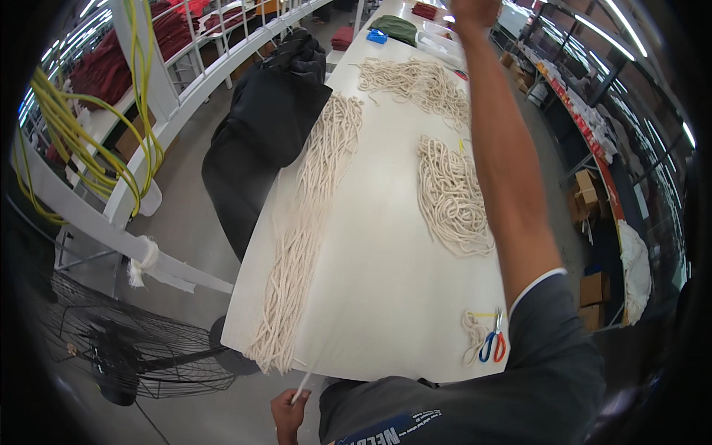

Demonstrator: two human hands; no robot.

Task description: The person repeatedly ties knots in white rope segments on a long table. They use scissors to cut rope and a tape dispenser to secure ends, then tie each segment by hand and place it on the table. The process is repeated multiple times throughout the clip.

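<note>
At the table's near left corner, my left hand is closed on the end of a cream cord, whose blurred length runs up over the table edge. My right arm stretches far forward along the right side; my right hand is at the top edge, partly cut off, and its fingers cannot be made out. Long bundled cream cords lie along the table's left side. A coiled heap of cord sits on the right, and a looser heap farther off. Scissors with blue and red handles lie beside a small cord bundle.
Black fabric hangs against the table's left edge. A black-caged fan stands at the lower left, below a white metal frame with yellow-green cables. Green cloth and clear plastic trays are at the table's far end.
</note>
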